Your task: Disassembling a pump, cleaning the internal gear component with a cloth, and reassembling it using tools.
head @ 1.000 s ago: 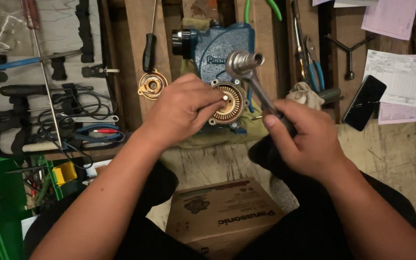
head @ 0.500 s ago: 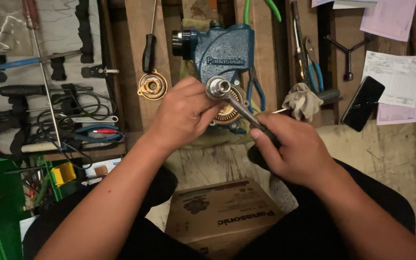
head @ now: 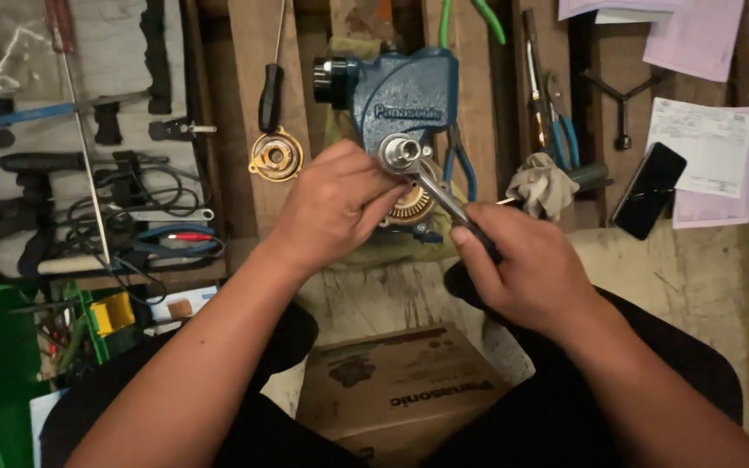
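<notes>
Left hand [head: 335, 204] clamps the brass part [head: 411, 206] against the blue pump [head: 409, 100], steadying it. Right of that grip, the socket wrench [head: 418, 169] sits on the fitting, its handle enclosed by the right hand [head: 522, 269] for leverage.

The socket wrench [head: 418, 169] in my right grip [head: 522, 269] is bare polished metal, bright and smooth at its round head. My left grip [head: 331, 204] rests on the pump body [head: 409, 100], cast metal under glossy blue paint. The ribbed ring [head: 411, 208] beneath looks brassy and dull, like the loose brass-coloured disc [head: 276, 156]. The tabletop [head: 244, 52] is rough, worn wooden planks. A crumpled grey cloth rag [head: 541, 184] lies matt; the phone [head: 648, 189] shines glossy black. The box [head: 400, 399] is matt brown cardboard.
</notes>
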